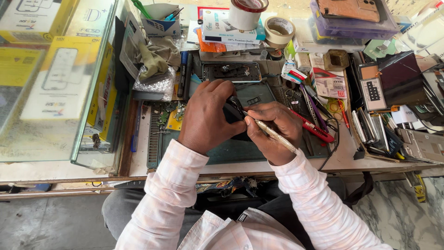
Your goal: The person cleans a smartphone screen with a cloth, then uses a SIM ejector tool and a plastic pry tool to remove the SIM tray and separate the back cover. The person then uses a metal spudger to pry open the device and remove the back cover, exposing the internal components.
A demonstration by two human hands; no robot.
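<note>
While left hand [206,118] holds black device [232,110], right hand [273,134] grips tool [276,135].

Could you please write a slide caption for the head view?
Left hand grips a small black device while right hand works it with a pale-handled tool.

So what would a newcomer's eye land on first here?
First the two hands at the centre: the left hand grips a small black device over the green mat, while the right hand works a pale slim tool into it. Next, the tape rolls at the top of the cluttered bench, and the glass case of yellow boxes on the left.
</note>
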